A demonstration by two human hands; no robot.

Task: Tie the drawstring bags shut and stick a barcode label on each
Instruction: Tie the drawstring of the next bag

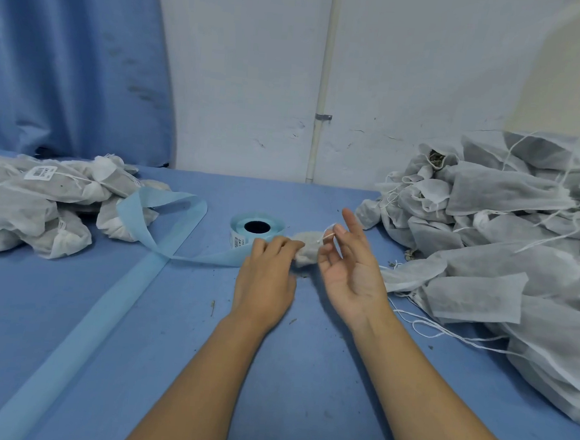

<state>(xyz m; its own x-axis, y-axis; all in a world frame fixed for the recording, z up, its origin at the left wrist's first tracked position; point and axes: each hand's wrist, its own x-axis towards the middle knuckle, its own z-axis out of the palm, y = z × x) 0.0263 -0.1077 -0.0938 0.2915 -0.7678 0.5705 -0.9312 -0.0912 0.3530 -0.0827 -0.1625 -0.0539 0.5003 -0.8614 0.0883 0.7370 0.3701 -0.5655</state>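
A small filled white drawstring bag point(305, 246) lies on the blue table between my hands. My left hand point(266, 269) rests palm down with its curled fingers gripping the bag's left end. My right hand point(350, 272) is turned palm up, thumb and forefinger pinching the bag's white drawstring point(328, 236) at the neck. Just behind my left hand stands the roll of barcode labels point(256, 229), pale blue with a dark core. Its empty backing strip point(165, 218) loops left and runs toward the near left edge.
A heap of untied white bags point(520, 243) with loose strings fills the right side. A smaller pile of bags carrying barcode labels point(39, 199) lies at the left. A blue curtain and a white wall with a pipe point(319, 119) stand behind the table.
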